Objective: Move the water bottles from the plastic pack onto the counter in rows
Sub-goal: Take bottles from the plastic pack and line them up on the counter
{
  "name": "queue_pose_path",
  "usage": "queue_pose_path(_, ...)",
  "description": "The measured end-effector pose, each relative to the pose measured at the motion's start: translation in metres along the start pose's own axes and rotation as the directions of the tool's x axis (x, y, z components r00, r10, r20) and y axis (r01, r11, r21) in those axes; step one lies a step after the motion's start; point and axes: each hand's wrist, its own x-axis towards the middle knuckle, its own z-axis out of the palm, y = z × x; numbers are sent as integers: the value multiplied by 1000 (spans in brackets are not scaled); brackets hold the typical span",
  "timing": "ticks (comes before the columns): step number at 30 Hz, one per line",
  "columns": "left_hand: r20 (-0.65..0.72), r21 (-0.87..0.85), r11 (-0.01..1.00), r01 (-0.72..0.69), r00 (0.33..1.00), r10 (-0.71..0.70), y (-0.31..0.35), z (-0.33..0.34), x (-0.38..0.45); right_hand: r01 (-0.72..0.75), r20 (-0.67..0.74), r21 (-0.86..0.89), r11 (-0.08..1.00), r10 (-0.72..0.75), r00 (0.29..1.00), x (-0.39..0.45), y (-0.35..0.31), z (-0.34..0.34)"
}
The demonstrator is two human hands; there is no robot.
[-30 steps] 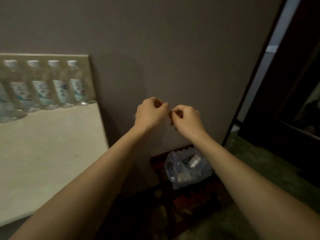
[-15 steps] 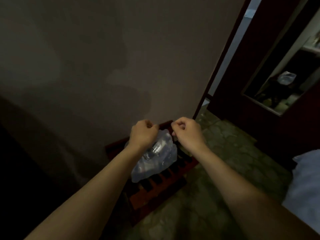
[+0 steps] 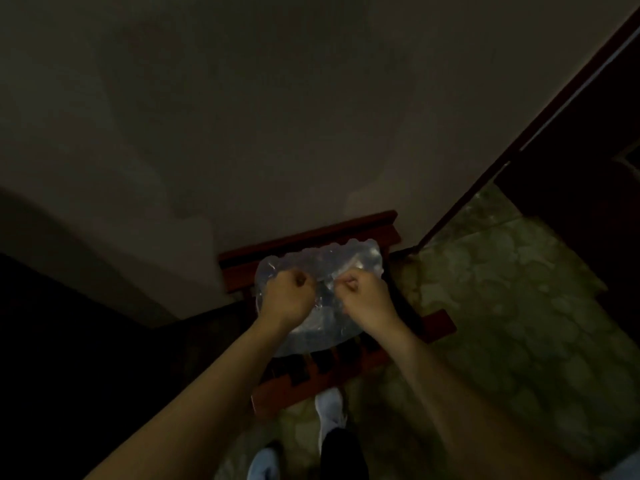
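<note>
The clear plastic pack (image 3: 349, 256) of water bottles lies on a low red slatted wooden stand (image 3: 308, 242) against the wall. The bottles inside are only dim shapes in the poor light. My left hand (image 3: 287, 299) and my right hand (image 3: 363, 299) are both on top of the pack, close together. Their fingers are curled and seem to pinch the wrap, and a bright ridge of film runs between them. No counter shows in this view.
A plain wall (image 3: 311, 116) rises just behind the stand. A dark cabinet side (image 3: 69, 358) fills the left. A dark door frame (image 3: 519, 143) runs up the right, with patterned green floor (image 3: 502, 289) below it. My white shoe (image 3: 330, 410) stands at the stand's front edge.
My view has swung from the counter with its row of bottles down to the stand. Both hands, curled in the air before, have dropped onto the pack.
</note>
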Motion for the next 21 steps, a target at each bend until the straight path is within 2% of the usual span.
queue_pose_path(9,-81,-138,982,132,986,-144,-45,62,46,-91,264,-120,989,120,957,85,77,43)
queue_pose_path(13,-92,-172,965,197,972,-215,-62,83,60,-43,312,-177,983,98,945,102,107,65)
queue_pose_path(17,-79,-161,969,185,977,-199,-78,90,78,-4,364,-184,983,72,928,121,112,89)
queue_pose_path(19,-64,-177,968,177,979,-191,-84,94,88,7,424,-172,985,68,903,132,111,100)
queue_pose_path(21,-58,-199,964,179,979,-194,-91,98,94,59,495,-243,968,71,866,144,115,110)
